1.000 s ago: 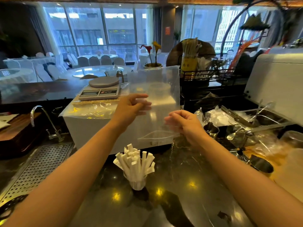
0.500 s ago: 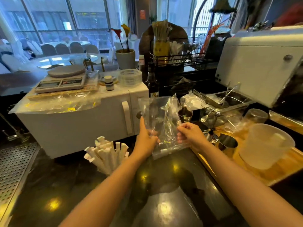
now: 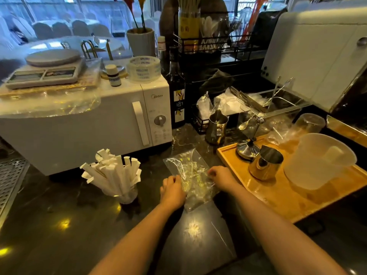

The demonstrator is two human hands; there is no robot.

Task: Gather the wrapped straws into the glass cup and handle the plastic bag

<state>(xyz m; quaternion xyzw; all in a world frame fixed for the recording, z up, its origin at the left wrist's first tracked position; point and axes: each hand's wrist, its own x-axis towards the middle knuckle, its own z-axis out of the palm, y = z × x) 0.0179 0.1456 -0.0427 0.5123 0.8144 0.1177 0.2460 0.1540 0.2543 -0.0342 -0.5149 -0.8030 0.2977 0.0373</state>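
Note:
A clear, crumpled plastic bag (image 3: 191, 172) lies flat on the dark counter in front of me. My left hand (image 3: 172, 190) presses on its left edge and my right hand (image 3: 220, 177) grips its right edge, both fingers curled on the plastic. To the left, a bundle of white paper-wrapped straws (image 3: 113, 172) stands fanned out in a small glass cup (image 3: 128, 196), apart from both hands.
A white microwave (image 3: 111, 116) with a kitchen scale and tape roll on top stands behind the straws. A wooden tray (image 3: 294, 195) at right holds a steel jug (image 3: 265, 165) and a plastic pitcher (image 3: 319, 159). A dark bottle (image 3: 177, 96) stands beside the microwave.
The bag was held up open in the air, then lowered and gathered; now it lies folded on the counter under both hands. The view tilted downward.

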